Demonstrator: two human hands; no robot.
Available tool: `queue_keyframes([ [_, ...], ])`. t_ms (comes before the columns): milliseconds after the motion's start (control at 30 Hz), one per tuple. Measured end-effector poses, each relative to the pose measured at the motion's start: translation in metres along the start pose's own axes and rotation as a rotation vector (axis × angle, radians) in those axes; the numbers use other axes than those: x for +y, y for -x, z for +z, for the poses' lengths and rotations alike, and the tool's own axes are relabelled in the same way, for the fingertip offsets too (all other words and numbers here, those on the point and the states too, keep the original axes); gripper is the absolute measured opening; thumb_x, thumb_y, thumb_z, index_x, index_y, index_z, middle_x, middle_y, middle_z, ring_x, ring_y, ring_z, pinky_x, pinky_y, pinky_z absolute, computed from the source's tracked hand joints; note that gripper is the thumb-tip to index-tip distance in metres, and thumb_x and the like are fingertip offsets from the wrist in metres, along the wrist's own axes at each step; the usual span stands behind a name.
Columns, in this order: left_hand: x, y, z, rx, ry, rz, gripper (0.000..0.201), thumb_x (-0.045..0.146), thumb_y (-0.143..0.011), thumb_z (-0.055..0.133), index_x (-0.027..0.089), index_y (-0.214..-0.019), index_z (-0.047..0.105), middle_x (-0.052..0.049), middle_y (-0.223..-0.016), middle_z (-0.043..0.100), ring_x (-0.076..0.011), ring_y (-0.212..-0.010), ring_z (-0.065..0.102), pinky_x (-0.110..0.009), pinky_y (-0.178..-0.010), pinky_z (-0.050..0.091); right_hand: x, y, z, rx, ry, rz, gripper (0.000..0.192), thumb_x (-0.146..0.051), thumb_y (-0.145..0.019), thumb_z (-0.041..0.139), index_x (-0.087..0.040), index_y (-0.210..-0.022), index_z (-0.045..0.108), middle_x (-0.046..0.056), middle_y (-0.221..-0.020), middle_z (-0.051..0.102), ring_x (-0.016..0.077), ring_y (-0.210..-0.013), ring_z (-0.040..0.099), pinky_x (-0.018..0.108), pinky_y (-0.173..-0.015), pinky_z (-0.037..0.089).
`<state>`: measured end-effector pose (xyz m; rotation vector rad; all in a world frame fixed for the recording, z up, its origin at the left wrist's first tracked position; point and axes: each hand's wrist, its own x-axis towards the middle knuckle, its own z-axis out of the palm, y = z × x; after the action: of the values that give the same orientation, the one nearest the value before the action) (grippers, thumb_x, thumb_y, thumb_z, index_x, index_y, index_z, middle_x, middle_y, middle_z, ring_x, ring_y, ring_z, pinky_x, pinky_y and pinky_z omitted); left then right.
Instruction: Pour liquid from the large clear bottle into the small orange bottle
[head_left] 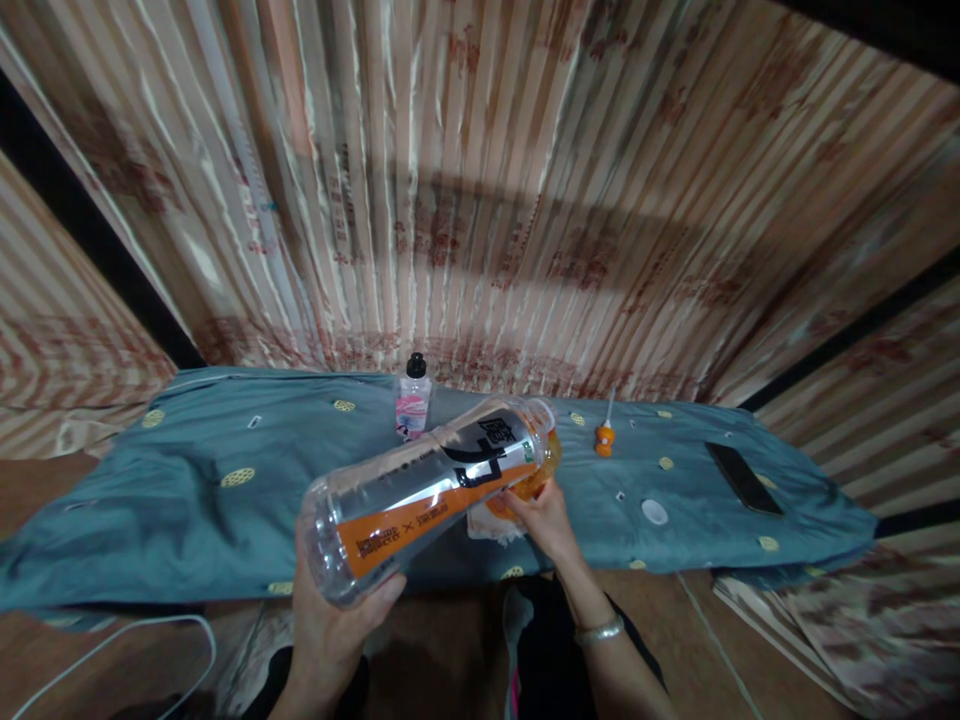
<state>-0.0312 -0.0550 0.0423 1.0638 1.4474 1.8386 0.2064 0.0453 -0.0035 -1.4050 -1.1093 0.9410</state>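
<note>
My left hand (337,600) is wrapped round the base of a large clear plastic bottle (427,490) with an orange and black label. The bottle lies tilted, its mouth (544,412) pointing right and slightly up. My right hand (546,515) closes on an amber see-through bottle (553,462), which is partly hidden behind the large bottle's mouth end. Below them lies a crumpled white tissue (495,524). An orange pump head (604,438) with a thin tube pointing up stands on the cloth to the right. Closer to me is a round white cap (654,511).
A teal patterned cloth (187,500) covers the low surface. At the back stands a small clear bottle (413,400) with a black cap and pink label. A black phone (742,478) lies at the right. Striped curtains (450,200) hang behind; a white cable (180,617) runs at lower left.
</note>
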Motion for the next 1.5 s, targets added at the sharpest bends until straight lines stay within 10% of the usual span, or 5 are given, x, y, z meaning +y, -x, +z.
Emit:
queue_keyframes([
  [1500, -0.001, -0.002, -0.004, -0.027, -0.052, -0.031, 0.055, 0.046, -0.054, 0.09, 0.023, -0.092, 0.058, -0.006, -0.104, 0.069, -0.0314, -0.102, 0.07, -0.045, -0.09, 0.059, 0.007, -0.003, -0.001, 0.013, 0.017, 0.017, 0.064, -0.052, -0.047, 0.091, -0.02, -0.094, 0.062, 0.01, -0.091, 0.081, 0.0304, -0.083, 0.077, 0.04, -0.076, 0.061],
])
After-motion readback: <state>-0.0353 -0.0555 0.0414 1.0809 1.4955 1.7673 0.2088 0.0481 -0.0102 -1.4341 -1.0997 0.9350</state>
